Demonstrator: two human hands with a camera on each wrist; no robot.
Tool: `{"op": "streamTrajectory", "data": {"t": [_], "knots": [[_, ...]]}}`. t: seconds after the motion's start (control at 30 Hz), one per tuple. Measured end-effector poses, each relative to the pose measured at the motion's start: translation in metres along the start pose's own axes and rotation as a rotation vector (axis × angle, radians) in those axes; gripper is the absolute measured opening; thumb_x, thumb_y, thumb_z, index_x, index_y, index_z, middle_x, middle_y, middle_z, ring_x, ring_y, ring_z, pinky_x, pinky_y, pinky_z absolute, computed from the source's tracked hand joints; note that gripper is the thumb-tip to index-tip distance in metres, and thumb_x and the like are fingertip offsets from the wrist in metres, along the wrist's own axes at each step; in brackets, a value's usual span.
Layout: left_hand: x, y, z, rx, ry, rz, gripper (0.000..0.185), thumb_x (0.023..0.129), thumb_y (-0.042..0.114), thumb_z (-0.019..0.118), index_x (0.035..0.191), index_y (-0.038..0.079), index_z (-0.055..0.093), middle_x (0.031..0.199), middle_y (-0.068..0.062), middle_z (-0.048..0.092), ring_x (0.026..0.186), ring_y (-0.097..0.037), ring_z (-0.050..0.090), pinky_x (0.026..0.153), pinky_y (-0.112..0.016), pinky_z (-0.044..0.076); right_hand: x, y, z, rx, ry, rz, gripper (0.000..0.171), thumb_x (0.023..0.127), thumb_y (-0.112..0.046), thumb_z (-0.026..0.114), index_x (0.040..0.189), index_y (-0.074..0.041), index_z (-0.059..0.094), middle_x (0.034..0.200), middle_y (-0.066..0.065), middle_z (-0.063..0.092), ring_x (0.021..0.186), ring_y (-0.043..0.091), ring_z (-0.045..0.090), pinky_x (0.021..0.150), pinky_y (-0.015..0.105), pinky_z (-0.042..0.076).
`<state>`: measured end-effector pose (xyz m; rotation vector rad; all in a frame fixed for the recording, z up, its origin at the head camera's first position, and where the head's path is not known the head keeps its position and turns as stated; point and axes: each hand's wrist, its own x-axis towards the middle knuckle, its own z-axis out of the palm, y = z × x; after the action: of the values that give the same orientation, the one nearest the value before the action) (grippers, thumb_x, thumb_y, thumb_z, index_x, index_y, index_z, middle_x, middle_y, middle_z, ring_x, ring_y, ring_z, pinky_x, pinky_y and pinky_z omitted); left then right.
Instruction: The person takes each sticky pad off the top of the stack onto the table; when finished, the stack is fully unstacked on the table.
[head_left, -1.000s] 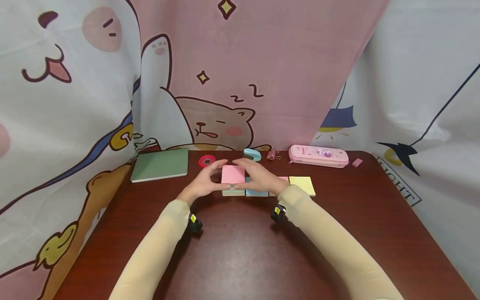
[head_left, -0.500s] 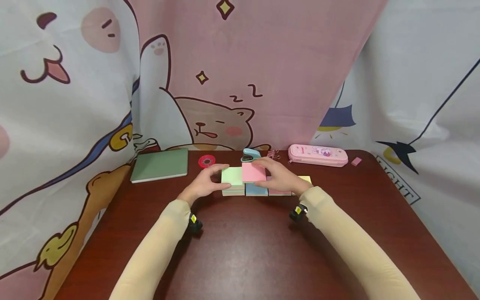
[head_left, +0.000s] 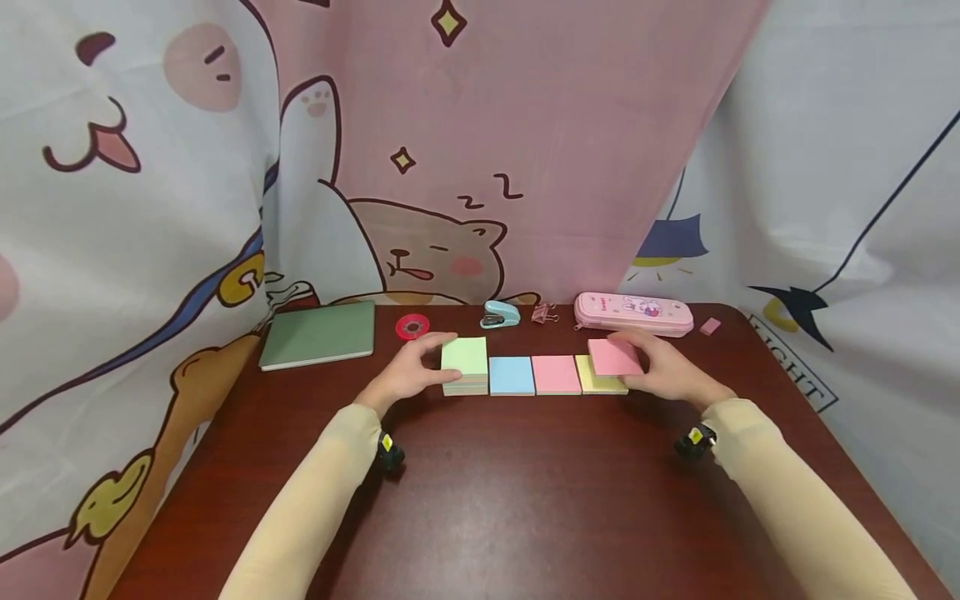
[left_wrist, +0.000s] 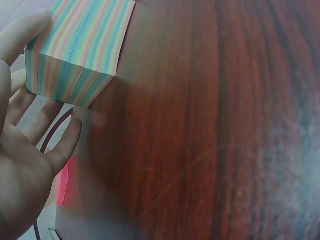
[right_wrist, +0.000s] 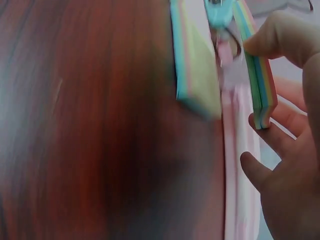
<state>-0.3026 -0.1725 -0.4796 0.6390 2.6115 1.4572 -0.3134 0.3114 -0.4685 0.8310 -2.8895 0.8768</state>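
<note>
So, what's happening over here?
A person is handling square pads of coloured paper. The right hand holds a pink-topped pad up over a yellow pad, at the right end of a row. The left hand holds a taller, green-topped stack at the other end. Between them lie a blue pad and another pink one.

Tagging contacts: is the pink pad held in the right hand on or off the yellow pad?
Off: the right wrist view shows a gap between the held pink pad and yellow pad.
</note>
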Motion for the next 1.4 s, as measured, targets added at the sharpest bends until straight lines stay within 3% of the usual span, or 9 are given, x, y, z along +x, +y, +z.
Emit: {"op": "streamTrajectory", "data": {"t": [0.2,0.5,0.7,0.83,1.13,1.27,1.4], "knots": [[0.000,0.001,-0.001,0.004,-0.001,-0.008,0.079,0.087,0.028,0.089,0.155,0.010,0.053,0.156,-0.009,0.053,0.144,-0.033,0.048,0.119,-0.055,0.040,-0.022,0.023,-0.009,0.010,-0.015,0.124,0.077,0.086,-0.017,0.085,0.152,-0.007,0.048,0.151,0.021,0.051,0.130,0.039,0.050,0.113,0.069,0.039],[0.001,0.000,-0.001,0.007,-0.005,-0.013,0.078,0.087,0.028,0.089,0.154,0.010,0.054,0.155,-0.006,0.054,0.143,-0.031,0.048,0.119,-0.053,0.041,-0.038,0.044,-0.008,0.012,-0.014,0.163,0.076,0.085,-0.015,0.083,0.152,-0.006,0.048,0.148,0.024,0.052,0.125,0.040,0.051,0.110,0.068,0.040],[0.000,-0.001,0.000,-0.009,-0.008,-0.009,0.078,0.087,0.027,0.089,0.154,0.009,0.053,0.155,-0.008,0.053,0.141,-0.032,0.049,0.113,-0.050,0.049,-0.038,0.049,-0.003,0.002,-0.057,0.218,0.081,0.085,-0.018,0.083,0.155,-0.009,0.044,0.152,0.024,0.048,0.131,0.043,0.048,0.113,0.072,0.036],[0.000,0.000,-0.001,0.003,-0.012,-0.009,0.079,0.087,0.028,0.089,0.155,0.008,0.052,0.156,-0.008,0.053,0.142,-0.033,0.048,0.115,-0.053,0.046,-0.036,0.052,-0.003,-0.004,-0.069,0.224,0.083,0.084,-0.020,0.084,0.155,-0.009,0.043,0.152,0.024,0.047,0.132,0.043,0.047,0.113,0.073,0.035],[-0.001,0.001,-0.001,-0.002,-0.010,-0.010,0.079,0.087,0.030,0.088,0.155,0.011,0.053,0.157,-0.007,0.052,0.145,-0.032,0.047,0.119,-0.055,0.041,-0.033,0.041,-0.009,-0.003,-0.105,0.226,0.086,0.087,-0.026,0.080,0.160,-0.009,0.037,0.159,0.026,0.038,0.137,0.047,0.041,0.114,0.077,0.030],[-0.001,-0.001,-0.001,-0.004,-0.014,-0.006,0.079,0.088,0.029,0.088,0.155,0.008,0.052,0.158,-0.008,0.052,0.145,-0.033,0.047,0.118,-0.054,0.042,-0.021,0.026,-0.005,-0.014,-0.036,0.189,0.083,0.094,-0.036,0.076,0.160,-0.005,0.038,0.162,0.027,0.038,0.144,0.049,0.037,0.115,0.076,0.028],[0.001,-0.001,-0.002,-0.023,-0.021,0.002,0.079,0.087,0.026,0.089,0.154,0.008,0.052,0.158,-0.010,0.052,0.143,-0.033,0.049,0.112,-0.051,0.050,0.002,0.000,0.008,-0.032,0.036,0.094,0.084,0.094,-0.043,0.077,0.158,-0.002,0.041,0.159,0.023,0.045,0.145,0.047,0.042,0.114,0.071,0.036]]}}
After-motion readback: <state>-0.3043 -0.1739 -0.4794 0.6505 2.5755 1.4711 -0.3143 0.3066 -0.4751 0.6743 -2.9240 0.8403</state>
